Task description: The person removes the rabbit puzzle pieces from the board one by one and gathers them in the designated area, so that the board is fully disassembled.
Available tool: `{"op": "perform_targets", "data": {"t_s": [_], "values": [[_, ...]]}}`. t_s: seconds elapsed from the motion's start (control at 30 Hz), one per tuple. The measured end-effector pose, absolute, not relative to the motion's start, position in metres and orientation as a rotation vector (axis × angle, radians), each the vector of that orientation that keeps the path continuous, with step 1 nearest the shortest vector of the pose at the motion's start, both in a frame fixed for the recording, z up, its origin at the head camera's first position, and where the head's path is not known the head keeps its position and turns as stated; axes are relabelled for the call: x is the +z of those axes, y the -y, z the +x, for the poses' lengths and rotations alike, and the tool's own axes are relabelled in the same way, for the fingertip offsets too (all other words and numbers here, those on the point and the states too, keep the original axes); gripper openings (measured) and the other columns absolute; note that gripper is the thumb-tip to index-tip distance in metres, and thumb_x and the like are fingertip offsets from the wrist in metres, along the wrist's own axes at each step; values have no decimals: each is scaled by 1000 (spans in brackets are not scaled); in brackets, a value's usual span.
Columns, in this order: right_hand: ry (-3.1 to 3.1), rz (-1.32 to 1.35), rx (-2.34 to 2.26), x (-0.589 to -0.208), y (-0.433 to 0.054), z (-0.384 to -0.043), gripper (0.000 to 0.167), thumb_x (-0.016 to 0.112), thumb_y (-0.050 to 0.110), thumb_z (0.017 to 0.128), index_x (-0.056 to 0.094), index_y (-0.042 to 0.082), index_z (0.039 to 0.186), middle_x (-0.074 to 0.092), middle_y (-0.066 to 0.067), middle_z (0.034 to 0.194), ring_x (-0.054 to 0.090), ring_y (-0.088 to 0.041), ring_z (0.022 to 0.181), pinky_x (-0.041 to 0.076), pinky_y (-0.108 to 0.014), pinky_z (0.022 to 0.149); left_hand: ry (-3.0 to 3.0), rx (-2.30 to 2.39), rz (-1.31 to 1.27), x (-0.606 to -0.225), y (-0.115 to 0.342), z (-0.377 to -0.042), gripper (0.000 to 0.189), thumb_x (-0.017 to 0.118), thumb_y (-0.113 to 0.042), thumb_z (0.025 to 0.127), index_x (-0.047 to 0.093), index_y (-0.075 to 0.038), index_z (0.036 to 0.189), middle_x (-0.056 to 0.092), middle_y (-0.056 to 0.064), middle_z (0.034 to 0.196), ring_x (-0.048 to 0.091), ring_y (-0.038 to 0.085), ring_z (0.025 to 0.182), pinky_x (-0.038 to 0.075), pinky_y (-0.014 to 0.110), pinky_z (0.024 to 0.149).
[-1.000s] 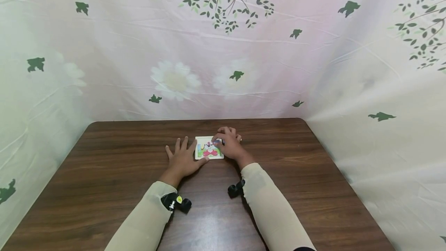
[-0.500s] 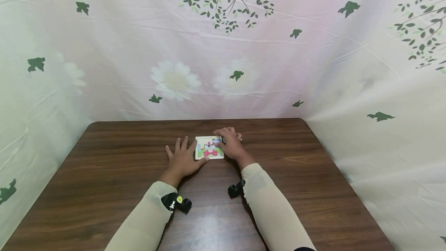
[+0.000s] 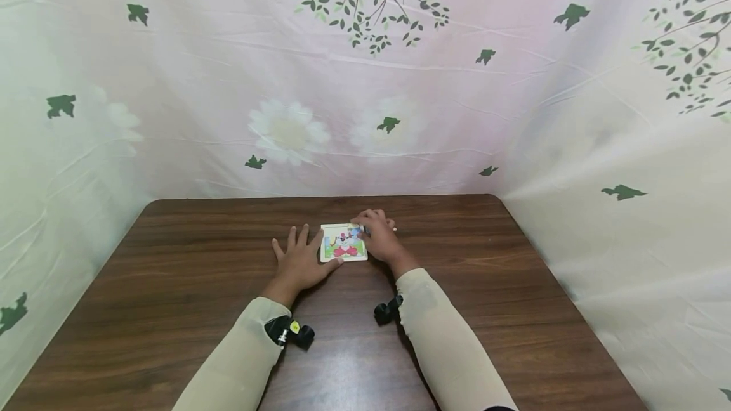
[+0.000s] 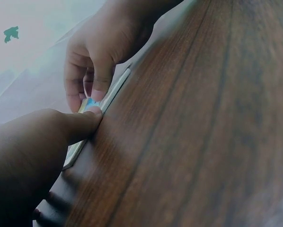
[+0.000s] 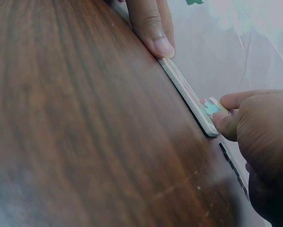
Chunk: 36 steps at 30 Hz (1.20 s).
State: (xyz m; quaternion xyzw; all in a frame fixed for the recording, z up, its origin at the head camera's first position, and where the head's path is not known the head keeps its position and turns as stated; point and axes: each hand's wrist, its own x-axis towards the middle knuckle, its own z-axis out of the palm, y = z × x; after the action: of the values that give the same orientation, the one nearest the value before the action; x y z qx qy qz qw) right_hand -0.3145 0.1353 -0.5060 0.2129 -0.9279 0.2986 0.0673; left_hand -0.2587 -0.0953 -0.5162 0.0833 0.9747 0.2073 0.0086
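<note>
A small jigsaw puzzle [image 3: 344, 245] in a flat white frame lies on the brown table, showing a cartoon animal in pink and red. My left hand [image 3: 301, 263] rests at its left side with fingers spread, the thumb pressing on the lower edge. At the top right corner, my right hand [image 3: 381, 240] pinches a puzzle piece [image 5: 211, 108] between thumb and forefinger. In the right wrist view the piece tilts up from the frame [image 5: 184, 90]. How far it sits in its place cannot be told. The right fingers hide that corner in the head view.
The wood-grain table [image 3: 200, 271] runs back to a pale curtain [image 3: 342, 94] printed with leaves and flowers. Beside the right hand's outer fingers shows a small white bit [image 3: 395, 229], too small to name. A dark wavy strip [image 5: 234, 168] lies under the right hand.
My right forefinger has shifted from over the picture to the frame's top right corner, uncovering more of the picture there. The left hand and the frame stay where they were.
</note>
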Motion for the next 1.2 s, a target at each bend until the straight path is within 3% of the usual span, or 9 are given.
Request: {"op": "perform_targets", "data": {"t_s": [0.63,1.2], "values": [[2799,474,979,-508,-171,-319,32,67,9,107,74,19,137,59,-11,148,41,-38,146,27,-62,114,-3023,667,249,-513,95,-256,98,64,-73,97,36,-18,173,20,22,182,7,52,170,-4,86,126],[2802,414,1026,-507,-212,-316,33,66,9,108,72,17,139,57,-15,152,37,-41,149,25,-65,114,-3027,676,259,-513,95,-254,97,63,-74,97,38,-18,172,22,22,182,9,51,170,-4,86,126]]}}
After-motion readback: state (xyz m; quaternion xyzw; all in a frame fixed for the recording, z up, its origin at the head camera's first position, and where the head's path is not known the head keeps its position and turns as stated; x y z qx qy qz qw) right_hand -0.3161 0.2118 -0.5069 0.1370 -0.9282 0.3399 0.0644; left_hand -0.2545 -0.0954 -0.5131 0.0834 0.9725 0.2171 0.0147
